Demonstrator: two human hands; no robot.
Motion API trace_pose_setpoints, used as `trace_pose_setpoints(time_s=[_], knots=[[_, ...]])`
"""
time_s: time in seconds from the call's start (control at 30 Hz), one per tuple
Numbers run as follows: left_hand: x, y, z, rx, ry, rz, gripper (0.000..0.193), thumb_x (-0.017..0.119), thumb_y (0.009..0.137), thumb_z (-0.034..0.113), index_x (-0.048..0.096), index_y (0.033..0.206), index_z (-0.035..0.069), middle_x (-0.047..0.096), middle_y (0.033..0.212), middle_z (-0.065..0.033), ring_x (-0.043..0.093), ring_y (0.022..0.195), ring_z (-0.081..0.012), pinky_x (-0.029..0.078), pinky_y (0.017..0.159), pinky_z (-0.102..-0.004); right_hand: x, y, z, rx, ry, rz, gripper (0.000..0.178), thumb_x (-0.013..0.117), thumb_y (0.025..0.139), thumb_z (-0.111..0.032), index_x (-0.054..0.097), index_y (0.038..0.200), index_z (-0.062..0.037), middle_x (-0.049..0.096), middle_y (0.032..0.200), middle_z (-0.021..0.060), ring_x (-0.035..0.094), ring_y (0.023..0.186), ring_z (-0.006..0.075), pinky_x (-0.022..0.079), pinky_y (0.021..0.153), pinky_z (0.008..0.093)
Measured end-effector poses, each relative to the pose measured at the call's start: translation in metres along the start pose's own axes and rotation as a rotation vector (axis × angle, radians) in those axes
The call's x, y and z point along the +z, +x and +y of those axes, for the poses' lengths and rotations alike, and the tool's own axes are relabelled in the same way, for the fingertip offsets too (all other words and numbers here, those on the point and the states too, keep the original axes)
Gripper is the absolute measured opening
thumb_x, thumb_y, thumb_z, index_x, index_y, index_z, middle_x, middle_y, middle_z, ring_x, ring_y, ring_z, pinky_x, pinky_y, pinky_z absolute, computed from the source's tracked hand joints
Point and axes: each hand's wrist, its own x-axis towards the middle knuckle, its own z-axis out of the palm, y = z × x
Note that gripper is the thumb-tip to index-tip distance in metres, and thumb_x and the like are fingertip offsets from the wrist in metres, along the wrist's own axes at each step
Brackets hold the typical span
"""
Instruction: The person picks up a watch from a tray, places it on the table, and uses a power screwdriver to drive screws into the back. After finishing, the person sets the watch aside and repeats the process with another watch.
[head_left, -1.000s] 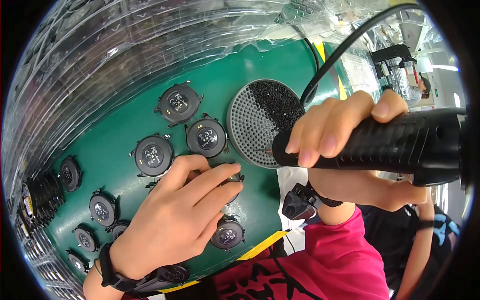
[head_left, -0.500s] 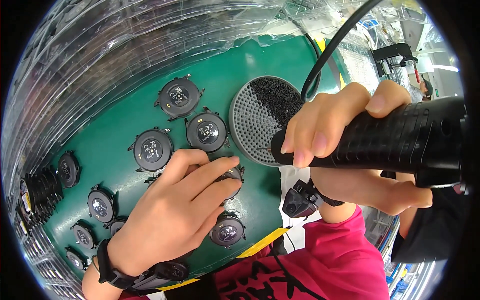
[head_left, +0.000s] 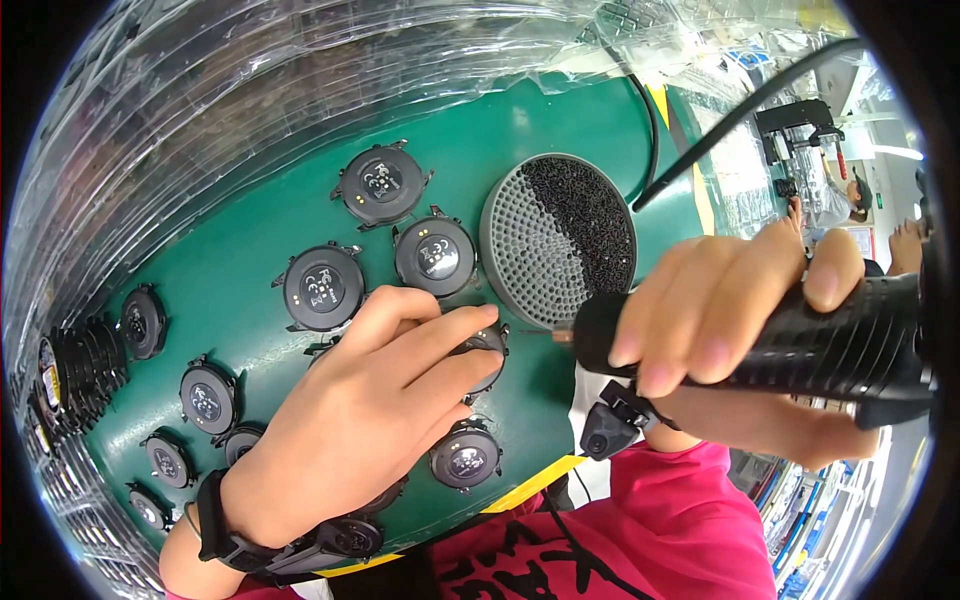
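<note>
Bent over a round black watch case [head_left: 487, 352], my left hand [head_left: 365, 400] has its fingers closed around the case and covers most of it. My right hand [head_left: 735, 310] grips a thick black electric screwdriver [head_left: 840, 335], lying nearly level. Its thin bit points left, over the gap between the watch case and a round grey screw tray [head_left: 530, 235]. Small dimples cover the tray, and a heap of tiny black screws [head_left: 595, 215] fills its right side. Beyond my left hand lie three watch cases, backs up: one nearest the tray [head_left: 435, 255], another farther off [head_left: 382, 185], a third to the left [head_left: 323, 287].
More watch cases lie left and near, including one [head_left: 467, 460] by the table's front edge. A stack of dark cases [head_left: 80, 370] stands far left. Clear plastic sheeting [head_left: 300, 90] hangs behind the green mat [head_left: 530, 115]. A black cable [head_left: 740, 120] arches at right.
The screwdriver in my right hand has drawn away from the screw tray, toward me, its bit now nearer the watch case. My left hand keeps its place on the case. The view has shifted slightly.
</note>
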Motion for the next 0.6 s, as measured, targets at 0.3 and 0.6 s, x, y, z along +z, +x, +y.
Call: trace_pose_setpoints(time_s=[0.3,0.6], knots=[[-0.003,-0.004,0.002,-0.028,0.001,0.01,0.046,0.081,0.061,0.004,0.071,0.106,0.007,0.065,0.121,-0.0068,0.055,0.101,-0.0298,0.051,0.082,-0.0373,0.009,-0.005,0.012,0.01,0.028,-0.036,0.074,0.063,0.083,-0.067,0.038,0.115,-0.0055,0.059,0.081,0.012,0.062,0.055,0.0218,0.056,0.048,0.0355],[-0.003,-0.004,0.004,-0.031,-0.02,0.021,0.044,0.08,0.062,0.004,0.07,0.104,0.007,0.065,0.12,-0.0069,0.055,0.1,-0.0301,0.05,0.082,-0.0383,0.018,-0.009,0.007,0.095,-0.031,-0.034,0.069,0.064,0.084,-0.063,0.037,0.114,-0.007,0.06,0.082,0.0131,0.062,0.055,0.0236,0.056,0.051,0.0369]])
